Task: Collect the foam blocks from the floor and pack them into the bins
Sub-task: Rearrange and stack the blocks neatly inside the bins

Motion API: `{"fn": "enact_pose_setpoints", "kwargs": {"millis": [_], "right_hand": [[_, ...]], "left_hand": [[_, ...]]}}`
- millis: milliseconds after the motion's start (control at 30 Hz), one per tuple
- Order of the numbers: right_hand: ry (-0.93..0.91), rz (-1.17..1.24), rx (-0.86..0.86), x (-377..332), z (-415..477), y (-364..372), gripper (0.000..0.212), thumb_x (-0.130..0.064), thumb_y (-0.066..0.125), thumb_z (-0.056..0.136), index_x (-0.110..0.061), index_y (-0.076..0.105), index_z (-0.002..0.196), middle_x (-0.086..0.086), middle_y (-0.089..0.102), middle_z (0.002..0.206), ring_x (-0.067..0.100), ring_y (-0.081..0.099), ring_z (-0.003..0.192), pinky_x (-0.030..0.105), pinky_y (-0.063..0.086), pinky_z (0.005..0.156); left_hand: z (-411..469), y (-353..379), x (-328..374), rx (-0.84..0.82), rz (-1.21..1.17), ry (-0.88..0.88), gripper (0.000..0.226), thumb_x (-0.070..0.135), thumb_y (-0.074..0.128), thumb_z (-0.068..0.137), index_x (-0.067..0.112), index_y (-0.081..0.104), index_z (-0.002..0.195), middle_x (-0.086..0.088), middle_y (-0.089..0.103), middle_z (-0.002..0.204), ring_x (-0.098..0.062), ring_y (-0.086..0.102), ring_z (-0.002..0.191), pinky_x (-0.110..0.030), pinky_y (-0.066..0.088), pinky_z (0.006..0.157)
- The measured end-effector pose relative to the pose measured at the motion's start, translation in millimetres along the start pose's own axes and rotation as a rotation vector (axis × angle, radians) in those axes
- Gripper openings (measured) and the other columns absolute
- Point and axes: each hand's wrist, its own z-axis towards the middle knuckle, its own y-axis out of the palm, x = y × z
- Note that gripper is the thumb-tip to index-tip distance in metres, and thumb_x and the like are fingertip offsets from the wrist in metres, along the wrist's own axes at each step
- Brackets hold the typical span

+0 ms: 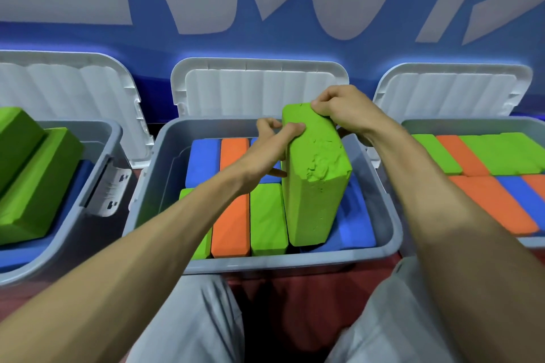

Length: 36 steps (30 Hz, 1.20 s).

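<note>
1. The chipped green foam block [317,180] stands tilted on end in the middle grey plastic bin [295,263]. Its lower end rests on a blue foam block [354,230] at the bin's right side.
2. The left hand [265,153] grips the block's upper left edge, thumb and fingers curled round it.
3. The right hand [342,109] pinches its top end with curled fingers.
4. An orange foam block [230,224] and a flat green foam block [268,218] lie packed to its left.

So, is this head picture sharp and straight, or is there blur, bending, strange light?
Head view: the wide lens bows the rim of the middle grey plastic bin and the white wall lettering. Head view: the dented green foam block is sharp, the top right corner smeared. Head view: a blue glow rims the white ribbed lids.
</note>
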Motion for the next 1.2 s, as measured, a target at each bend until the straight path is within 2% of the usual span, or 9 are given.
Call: {"fn": "enact_pose_setpoints", "kwargs": {"millis": [167, 300, 433, 533, 667, 733, 833, 967, 1200], "right_hand": [[0.007, -0.062, -0.110, -6.5, -4.7, -3.8, 0.011, -0.022, 0.058, 0.093, -0.014, 0.055, 0.087, 0.007, 0.055, 0.076, 0.020, 0.055, 0.059, 0.027, 0.047, 0.045], [0.093, -0.067, -0.306, -6.0, -8.8, 11.2, 0.013, -0.020, 0.057, 0.096, -0.011, 0.050, 0.093, 0.011, 0.051, 0.082, 0.021, 0.053, 0.061, 0.035, 0.056, 0.049], [0.137, -0.070, -0.383, -1.9, -7.6, 25.1, 0.012, -0.022, 0.055, 0.098, -0.012, 0.048, 0.095, 0.012, 0.048, 0.096, 0.021, 0.052, 0.064, 0.032, 0.056, 0.049], [0.154, 0.043, -0.415, 6.1, -8.1, 21.5, 0.020, -0.024, 0.055, 0.097, -0.008, 0.051, 0.109, 0.007, 0.051, 0.098, 0.020, 0.051, 0.065, 0.028, 0.056, 0.048], [0.256, 0.194, -0.132, 34.6, -2.2, 8.4, 0.033, -0.034, 0.048, 0.100, -0.004, 0.058, 0.108, 0.011, 0.058, 0.094, 0.020, 0.053, 0.059, 0.029, 0.056, 0.050], [0.307, -0.045, 0.031, 61.4, 2.7, 0.5, 0.029, -0.033, 0.052, 0.096, -0.005, 0.059, 0.097, 0.014, 0.057, 0.090, 0.023, 0.053, 0.061, 0.030, 0.052, 0.056], [0.430, -0.393, -0.099, 99.8, -5.3, -0.6, 0.037, -0.040, 0.056, 0.092, -0.006, 0.053, 0.079, 0.015, 0.056, 0.082, 0.026, 0.054, 0.061, 0.030, 0.046, 0.058], [0.550, -0.411, -0.227, 123.4, -17.7, 12.4, 0.048, -0.048, 0.068, 0.083, -0.008, 0.053, 0.104, 0.014, 0.056, 0.107, 0.034, 0.063, 0.096, 0.044, 0.058, 0.076], [0.564, -0.744, -0.333, 124.0, -13.4, 25.3, 0.084, -0.056, 0.074, 0.073, -0.004, 0.048, 0.134, 0.014, 0.050, 0.138, 0.031, 0.053, 0.121, 0.038, 0.046, 0.100]], "left_hand": [[-0.7, -7.7, -1.0, -0.081, 0.008, -0.027, 0.042, 0.050, 0.056, 0.077, 0.024, 0.033, 0.102, 0.002, 0.044, 0.086, -0.016, 0.048, 0.078, -0.030, 0.049, 0.059], [-6.1, -18.1, -21.4, -0.149, 0.060, -0.047, 0.038, 0.032, 0.045, 0.094, 0.039, 0.029, 0.127, 0.003, 0.052, 0.085, -0.010, 0.054, 0.070, -0.027, 0.049, 0.058], [-5.3, -23.3, -37.1, -0.072, 0.191, 0.000, 0.042, 0.047, 0.051, 0.086, 0.041, 0.039, 0.125, 0.004, 0.047, 0.113, -0.007, 0.053, 0.095, -0.030, 0.048, 0.082], [-2.3, -14.1, -39.4, -0.022, 0.088, 0.020, 0.043, 0.043, 0.056, 0.093, 0.031, 0.037, 0.130, 0.005, 0.048, 0.124, -0.004, 0.055, 0.105, -0.017, 0.046, 0.074], [6.7, 2.1, -40.0, 0.014, -0.139, 0.010, 0.043, 0.035, 0.060, 0.092, 0.022, 0.037, 0.125, 0.004, 0.059, 0.113, -0.006, 0.062, 0.094, -0.025, 0.051, 0.084], [11.2, 2.7, -41.0, 0.010, -0.202, 0.016, 0.040, 0.032, 0.061, 0.092, 0.022, 0.039, 0.123, 0.004, 0.061, 0.108, -0.009, 0.063, 0.094, -0.030, 0.052, 0.088], [15.8, 4.2, -47.2, 0.012, -0.284, 0.018, 0.032, 0.029, 0.061, 0.092, 0.022, 0.044, 0.118, 0.003, 0.061, 0.104, -0.011, 0.064, 0.091, -0.032, 0.052, 0.086], [14.4, 10.8, -51.8, 0.027, -0.349, 0.029, 0.027, 0.025, 0.059, 0.093, 0.021, 0.045, 0.115, 0.005, 0.061, 0.099, -0.008, 0.064, 0.084, -0.030, 0.053, 0.079], [15.5, 3.5, -56.6, 0.003, -0.282, 0.050, 0.029, 0.034, 0.060, 0.092, 0.027, 0.047, 0.117, 0.004, 0.064, 0.107, -0.015, 0.064, 0.101, -0.043, 0.050, 0.097]]}}
